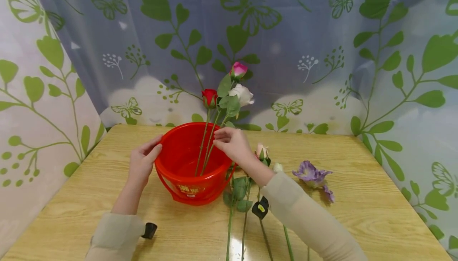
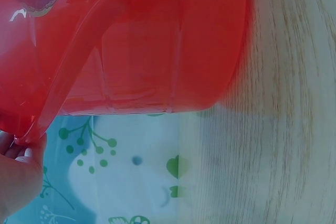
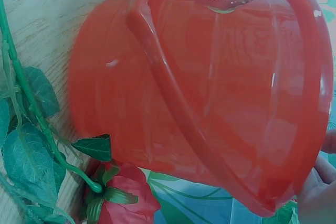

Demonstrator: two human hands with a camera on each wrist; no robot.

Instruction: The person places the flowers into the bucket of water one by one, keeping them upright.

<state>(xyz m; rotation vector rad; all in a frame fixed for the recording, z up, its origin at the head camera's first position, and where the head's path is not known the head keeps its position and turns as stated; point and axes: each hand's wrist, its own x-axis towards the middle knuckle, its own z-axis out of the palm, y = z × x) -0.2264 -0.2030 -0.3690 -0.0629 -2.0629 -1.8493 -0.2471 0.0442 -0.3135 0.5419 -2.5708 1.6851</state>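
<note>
A red plastic bucket (image 1: 195,189) stands on the table, its carrying handle hanging down. My left hand (image 1: 141,159) grips its left rim, thumb on the near side; the left wrist view shows the fingers (image 2: 23,153) at the rim. Three artificial roses lean inside the bucket: a red rose (image 1: 209,98), a white rose (image 1: 241,94) and a pink rose (image 1: 238,71). My right hand (image 1: 234,143) is over the right rim, fingertips beside the rose stems with a gap between thumb and fingers. In the right wrist view, part of that hand (image 3: 317,182) shows beside the rim.
Right of the bucket lie more artificial flowers: a purple flower (image 1: 310,173), a pale peach rose (image 1: 262,150), a white bud (image 1: 278,168) and a red flower (image 3: 128,195). Their stems point toward the near table edge. A patterned curtain (image 1: 272,54) hangs behind the wooden table (image 1: 358,213).
</note>
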